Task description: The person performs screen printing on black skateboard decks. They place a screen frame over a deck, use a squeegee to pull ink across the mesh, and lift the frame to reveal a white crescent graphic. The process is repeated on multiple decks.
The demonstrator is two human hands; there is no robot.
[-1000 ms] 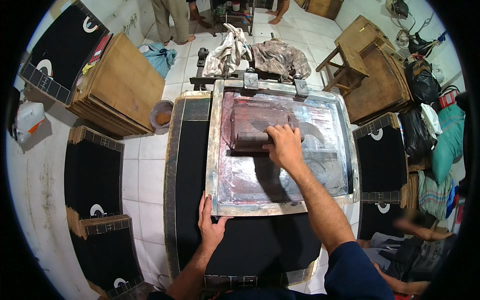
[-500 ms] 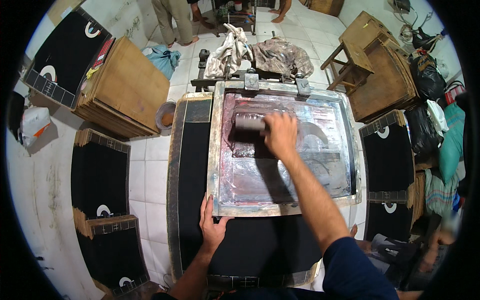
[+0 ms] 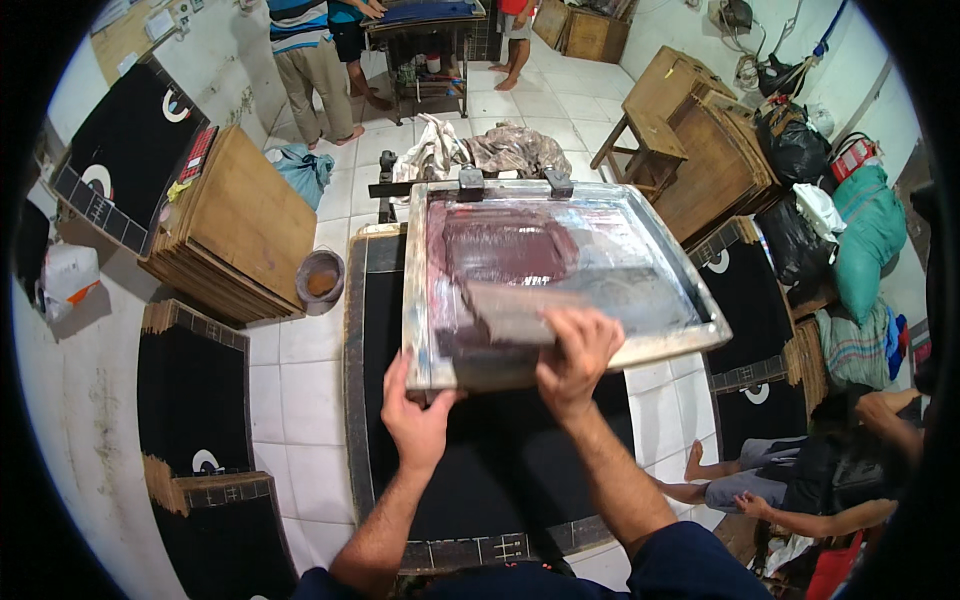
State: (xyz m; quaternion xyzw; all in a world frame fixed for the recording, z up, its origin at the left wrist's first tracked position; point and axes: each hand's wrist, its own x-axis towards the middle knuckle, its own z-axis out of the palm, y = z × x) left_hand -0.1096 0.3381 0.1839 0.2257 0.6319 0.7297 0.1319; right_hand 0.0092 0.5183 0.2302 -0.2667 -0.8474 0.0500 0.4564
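My left hand [image 3: 413, 412] grips the near left corner of a wooden screen printing frame [image 3: 418, 290], fingers on its side and thumb under the near rail. In my right hand [image 3: 575, 360] is a wide squeegee [image 3: 515, 308], blurred by motion, held over the near part of the mesh. Dark maroon ink [image 3: 508, 250] lies pooled on the far left of the mesh. Two metal clamps [image 3: 471, 184] hold the frame's far rail. Its near side is raised above a board covered with black fabric [image 3: 500, 470].
Boards with black fabric and white curved prints stand left [image 3: 195, 390] and right [image 3: 735, 300]. A bucket [image 3: 320, 277] sits beside stacked wooden boards [image 3: 235, 220]. Rags [image 3: 515, 150] hang behind the frame. Other people stand at a far table; another person [image 3: 760, 490] sits at right.
The squeegee in my right hand has come nearer to me, off the ink. The frame's near side has risen with my left hand, and the head view has tilted up.
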